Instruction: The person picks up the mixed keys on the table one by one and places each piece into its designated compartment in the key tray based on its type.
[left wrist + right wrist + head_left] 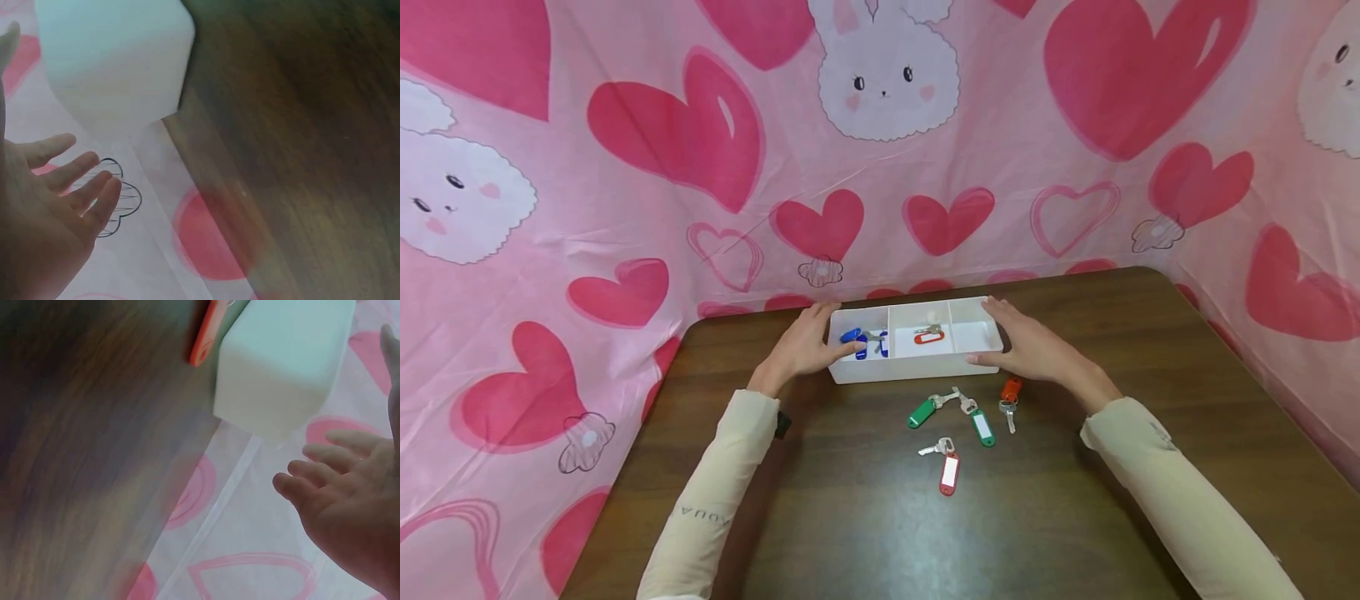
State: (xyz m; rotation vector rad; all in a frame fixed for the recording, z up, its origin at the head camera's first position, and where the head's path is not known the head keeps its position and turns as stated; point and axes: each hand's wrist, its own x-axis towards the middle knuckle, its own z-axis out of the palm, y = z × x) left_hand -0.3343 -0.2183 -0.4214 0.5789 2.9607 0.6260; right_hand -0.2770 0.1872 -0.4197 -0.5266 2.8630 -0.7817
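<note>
A white box [917,367] with three compartments stands near the table's back edge. My left hand [801,343] is at its left end, thumb over the front rim; in the left wrist view its fingers are spread, apart from the wall. At the other end my right hand [1033,342] spans the corner, and the right wrist view shows its fingers loose beside the box. Several blue key tags [861,346] with keys lie in the left compartment. In the middle one is a key with a red-orange tag [929,337]. The right compartment shows only its white floor.
In front of the box lie keys with a green tag [922,413], another green tag [982,427], a red tag [950,474] and an orange tag [1011,389]. A pink cloth [880,183] with hearts and rabbits hangs behind the brown table [850,517].
</note>
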